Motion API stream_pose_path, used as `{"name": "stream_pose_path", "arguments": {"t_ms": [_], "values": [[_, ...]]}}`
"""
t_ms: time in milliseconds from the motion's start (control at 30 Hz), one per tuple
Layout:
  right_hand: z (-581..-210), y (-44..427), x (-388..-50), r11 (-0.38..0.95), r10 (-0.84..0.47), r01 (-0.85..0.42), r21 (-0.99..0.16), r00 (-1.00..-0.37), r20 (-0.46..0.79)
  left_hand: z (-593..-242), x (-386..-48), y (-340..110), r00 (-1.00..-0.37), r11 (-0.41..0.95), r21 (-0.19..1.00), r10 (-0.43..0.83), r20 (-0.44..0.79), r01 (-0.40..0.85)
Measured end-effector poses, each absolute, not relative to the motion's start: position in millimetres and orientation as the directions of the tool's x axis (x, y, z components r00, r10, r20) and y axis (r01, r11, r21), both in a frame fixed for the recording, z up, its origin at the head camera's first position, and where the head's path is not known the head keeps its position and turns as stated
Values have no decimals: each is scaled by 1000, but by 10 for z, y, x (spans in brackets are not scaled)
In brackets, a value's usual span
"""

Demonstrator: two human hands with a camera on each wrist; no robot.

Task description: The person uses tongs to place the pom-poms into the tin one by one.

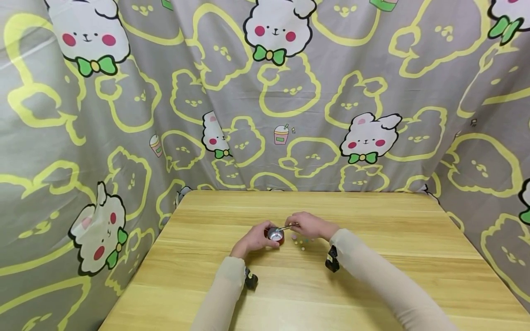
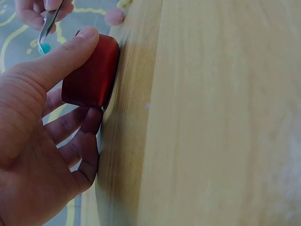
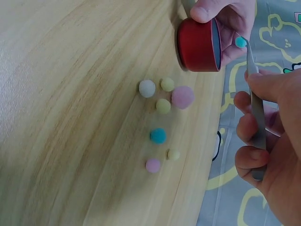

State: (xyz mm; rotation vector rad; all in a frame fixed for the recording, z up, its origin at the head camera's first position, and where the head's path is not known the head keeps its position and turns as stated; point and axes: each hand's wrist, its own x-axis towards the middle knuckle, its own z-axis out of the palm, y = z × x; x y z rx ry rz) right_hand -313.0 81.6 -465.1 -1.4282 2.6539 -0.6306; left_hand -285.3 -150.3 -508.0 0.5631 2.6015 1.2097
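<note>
A small red round tin stands on the table with its silvery inside facing up. My left hand grips it around the side, thumb on the near wall in the left wrist view. In my right hand are metal tweezers, pinched between thumb and fingers. A small teal pompom is held at the tweezer tips, above the tin's opening. Several loose pompoms lie beside the tin, among them a blue one, a white one and a large pink one.
The wooden table reaches back to a grey patterned curtain, which also hangs along the left and right sides. Each forearm wears a dark wrist device, the left one and the right one close above the table.
</note>
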Motion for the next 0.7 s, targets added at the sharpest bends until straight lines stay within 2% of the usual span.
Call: {"name": "stream_pose_path", "arguments": {"t_ms": [333, 700], "values": [[-4685, 795, -3139, 530, -783, -743, -410, -613, 99, -5100, -2879, -1511, -901, 584, 769, 433, -25, 259], [-4692, 867, -3107, 537, -767, -731, -420, -631, 117, -5096, -2868, -1505, -902, 585, 769, 431, -24, 259]]}}
